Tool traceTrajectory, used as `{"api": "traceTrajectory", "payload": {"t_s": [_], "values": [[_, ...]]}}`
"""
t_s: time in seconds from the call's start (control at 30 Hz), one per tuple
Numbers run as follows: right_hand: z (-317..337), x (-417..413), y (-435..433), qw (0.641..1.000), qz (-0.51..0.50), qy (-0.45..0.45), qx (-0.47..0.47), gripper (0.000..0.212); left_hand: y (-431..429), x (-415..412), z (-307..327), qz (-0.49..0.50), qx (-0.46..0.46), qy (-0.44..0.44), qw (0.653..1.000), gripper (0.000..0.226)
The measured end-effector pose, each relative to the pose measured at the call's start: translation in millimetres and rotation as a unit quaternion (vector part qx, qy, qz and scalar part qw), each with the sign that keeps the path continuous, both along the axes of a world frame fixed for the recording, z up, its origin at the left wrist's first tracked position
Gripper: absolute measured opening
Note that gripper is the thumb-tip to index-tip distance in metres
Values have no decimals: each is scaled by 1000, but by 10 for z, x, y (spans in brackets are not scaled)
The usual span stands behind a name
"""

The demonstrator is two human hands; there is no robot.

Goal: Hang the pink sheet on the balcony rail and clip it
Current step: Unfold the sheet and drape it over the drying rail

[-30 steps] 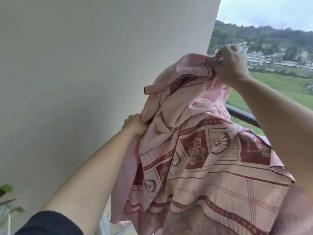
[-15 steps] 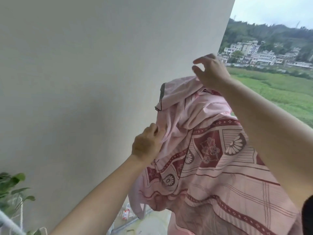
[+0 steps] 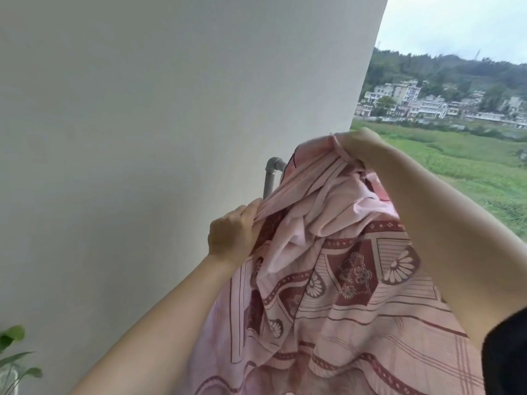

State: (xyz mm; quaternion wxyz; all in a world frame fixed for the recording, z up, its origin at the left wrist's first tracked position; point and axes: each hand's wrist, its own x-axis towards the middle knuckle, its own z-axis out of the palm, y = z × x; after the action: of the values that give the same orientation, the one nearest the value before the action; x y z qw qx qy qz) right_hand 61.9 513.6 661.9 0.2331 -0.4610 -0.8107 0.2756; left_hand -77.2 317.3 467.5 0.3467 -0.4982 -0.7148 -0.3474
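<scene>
The pink sheet (image 3: 336, 280), patterned with dark red borders and flower motifs, hangs bunched in front of me and covers most of the balcony rail. My left hand (image 3: 233, 238) grips a gathered fold at the sheet's left side. Higher up, my right hand (image 3: 359, 143) grips the sheet's top edge near the wall's corner. Only a grey pipe elbow of the rail (image 3: 272, 172) shows, just left of the cloth. No clip is in view.
A plain white wall (image 3: 142, 124) fills the left and centre. A green potted plant (image 3: 14, 357) pokes in at the bottom left. Beyond the rail lie green fields, white buildings (image 3: 413, 101) and wooded hills.
My right hand, open half a second ago, has come down and taken hold of the sheet's top edge. My left hand has kept its grip on the sheet. The grey rail elbow is now exposed.
</scene>
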Motion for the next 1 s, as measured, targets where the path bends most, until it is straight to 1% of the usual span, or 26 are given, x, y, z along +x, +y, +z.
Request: {"api": "traceTrajectory", "payload": {"t_s": [0.03, 0.1, 0.17, 0.2, 0.27, 0.3, 0.33, 0.37, 0.4, 0.43, 0.47, 0.5, 0.53, 0.57, 0.6, 0.63, 0.67, 0.7, 0.73, 0.8, 0.83, 0.87, 0.9, 0.93, 0.97, 1.0], "values": [[17, -26, 104, 998, -36, 49, 29, 28, 91, 1, 67, -4, 9, -9, 1000, 33], [141, -78, 197, 987, -82, 139, 25, 36, 257, 26, 229, -16, 28, -24, 999, 28], [364, -141, 224, 952, -91, 290, 38, 38, 357, 54, 427, -41, 59, -50, 996, 32], [501, -171, 254, 922, -80, 375, 59, 42, 393, 65, 549, -53, 84, -63, 993, 36], [830, -152, 222, 837, -94, 522, 131, 45, 467, 70, 840, -67, 138, -75, 985, 39], [980, -117, 146, 789, -112, 575, 184, 41, 513, 68, 998, -69, 160, -73, 982, 37], [1092, -126, 160, 762, -116, 589, 243, 33, 552, 66, 1149, -69, 178, -78, 979, 34], [1166, -124, 125, 760, -118, 574, 280, 32, 595, 55, 1272, -68, 193, -97, 974, 30], [1111, -232, 229, 790, -123, 521, 300, 35, 637, 23, 1354, -61, 203, -130, 969, 25], [959, -338, 343, 863, -108, 402, 287, 39, 679, -40, 1385, -42, 207, -171, 962, 20], [741, -524, 780, 932, -63, 226, 276, 41, 711, -132, 1373, -8, 200, -219, 955, 17], [512, -700, 1230, 965, -32, 59, 253, 47, 731, -264, 1320, 37, 181, -267, 946, 18], [356, -754, 1290, 969, -12, -71, 235, 58, 736, -417, 1234, 79, 151, -318, 932, 22], [233, -728, 1277, 970, 15, -133, 201, 59, 732, -566, 1131, 110, 124, -370, 914, 27], [171, -695, 1240, 971, 29, -169, 169, 51, 720, -698, 1033, 128, 104, -415, 895, 31], [132, -613, 1030, 971, 54, -200, 119, 39, 714, -809, 938, 135, 90, -452, 877, 35], [94, -543, 902, 960, 84, -250, 90, 31, 714, -871, 870, 130, 86, -482, 862, 37], [57, -447, 821, 953, 81, -282, 70, 30, 729, -901, 827, 119, 93, -503, 851, 37], [50, -422, 885, 950, 79, -298, 56, 29, 754, -908, 806, 97, 110, -524, 839, 37], [36, -353, 866, 940, 74, -332, -5, 31, 821, -885, 819, 28, 149, -584, 798, 31], [15, -345, 910, 935, 74, -347, -24, 36, 857, -871, 842, -6, 148, -615, 775, 27], [-33, -322, 910, 924, 86, -366, -65, 40, 885, -855, 876, -38, 128, -638, 759, 29], [-109, -308, 873, 907, 114, -390, -109, 43, 923, -853, 912, -68, 97, -654, 748, 37], [-191, -287, 801, 892, 150, -395, -161, 42, 965, -839, 961, -95, 74, -662, 740, 43], [-260, -300, 745, 886, 180, -383, -188, 37, 1018, -827, 1006, -114, 58, -660, 740, 46], [-334, -322, 717, 895, 204, -336, -212, 31, 1068, -786, 1070, -127, 54, -652, 745, 45]]}}
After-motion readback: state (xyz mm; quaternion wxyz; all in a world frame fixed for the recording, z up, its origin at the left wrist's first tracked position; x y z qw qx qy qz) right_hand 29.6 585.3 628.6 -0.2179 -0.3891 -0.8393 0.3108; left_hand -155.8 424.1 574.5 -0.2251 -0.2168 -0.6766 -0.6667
